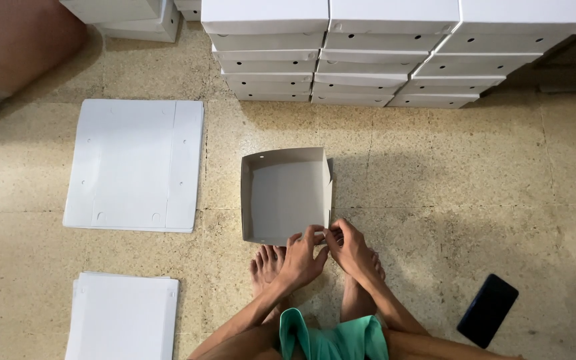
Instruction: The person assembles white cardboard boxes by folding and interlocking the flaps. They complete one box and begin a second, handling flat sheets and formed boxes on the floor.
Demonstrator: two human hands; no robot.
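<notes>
A grey-white cardboard box (281,193) stands open on the tiled floor in front of my bare feet. Both hands meet at its near right corner. My left hand (303,257) pinches the near wall's edge with its fingertips. My right hand (351,248) touches the same corner from the right, fingers closed on the cardboard flap there. The box's inside is bare. Its right wall leans slightly outward.
Stacks of finished white boxes (395,53) line the far side. A flat cardboard blank (135,163) lies at left, with a pile of blanks (123,317) near left. A black phone (487,310) lies on the floor at lower right.
</notes>
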